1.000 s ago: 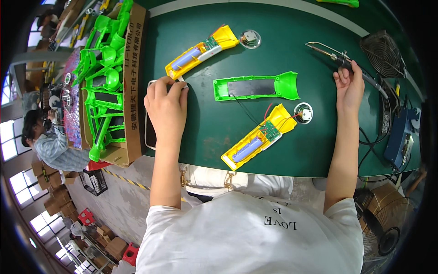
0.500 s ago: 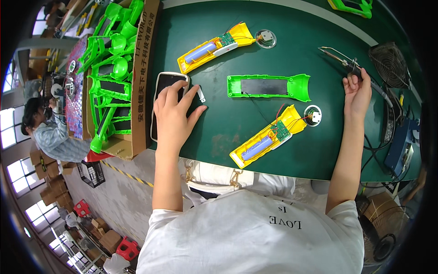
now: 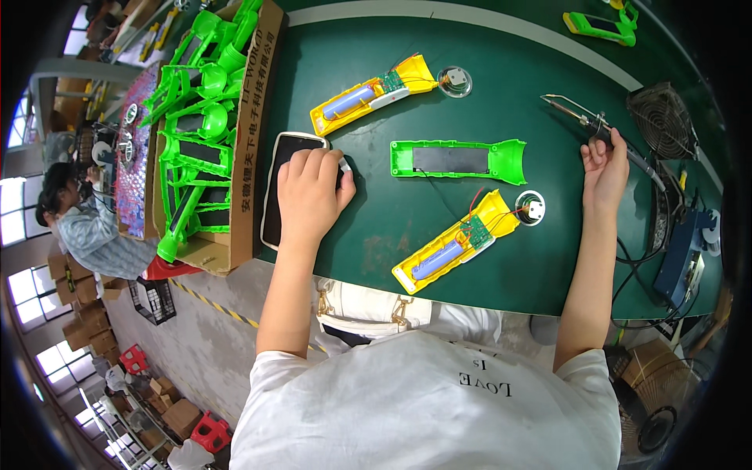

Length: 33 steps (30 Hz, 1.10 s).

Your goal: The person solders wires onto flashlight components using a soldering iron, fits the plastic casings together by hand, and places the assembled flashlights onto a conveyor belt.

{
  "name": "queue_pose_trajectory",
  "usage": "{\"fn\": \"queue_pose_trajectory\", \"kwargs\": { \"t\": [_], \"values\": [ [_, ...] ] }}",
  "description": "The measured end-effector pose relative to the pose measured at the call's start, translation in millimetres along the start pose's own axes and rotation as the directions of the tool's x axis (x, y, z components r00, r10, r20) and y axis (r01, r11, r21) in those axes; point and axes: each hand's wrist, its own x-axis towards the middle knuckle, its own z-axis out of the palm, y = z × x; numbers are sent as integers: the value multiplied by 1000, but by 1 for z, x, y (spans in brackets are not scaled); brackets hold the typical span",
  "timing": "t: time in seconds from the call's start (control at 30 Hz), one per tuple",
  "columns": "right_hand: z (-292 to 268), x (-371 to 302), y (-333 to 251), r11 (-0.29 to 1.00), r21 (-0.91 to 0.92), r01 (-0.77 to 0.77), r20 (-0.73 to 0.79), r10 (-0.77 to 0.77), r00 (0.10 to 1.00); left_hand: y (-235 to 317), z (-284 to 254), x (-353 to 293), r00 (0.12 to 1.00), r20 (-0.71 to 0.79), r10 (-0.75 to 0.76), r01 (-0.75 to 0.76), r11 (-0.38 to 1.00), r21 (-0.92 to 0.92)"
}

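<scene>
Glossy green plastic shell [image 3: 458,159] (matt tabletop [image 3: 501,63])

A dark green worktable [image 3: 501,63] carries a cardboard box [image 3: 249,149] of green parts at its left edge; beside it lies a phone [image 3: 280,188]; two open yellow casings [image 3: 374,92] [image 3: 457,251] flank a green shell [image 3: 458,159]; a small fan [image 3: 664,119] stands at the right; another green shell [image 3: 599,26] lies at the far edge.

place: assembly workshop | signs: soldering iron [image 3: 580,117], green workbench [image 3: 501,63], carton of green housings [image 3: 200,125]
</scene>
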Motion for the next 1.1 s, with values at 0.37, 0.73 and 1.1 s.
{"fn": "queue_pose_trajectory", "kwargs": {
  "t": [0.37,0.73,1.1],
  "values": [
    [1,-3,0,1000,-1,-13,-20,13,1000,-4,7,7,985,-139,-103,73,976,-205],
    [0,-3,-1,1000,4,-7,-16,7,1000,4,-29,-6,969,-17,-247,244,965,-93],
    [-1,-1,2,1000,20,-11,-22,12,1000,-8,-24,-11,793,98,-601,594,729,-339]
  ]
}}
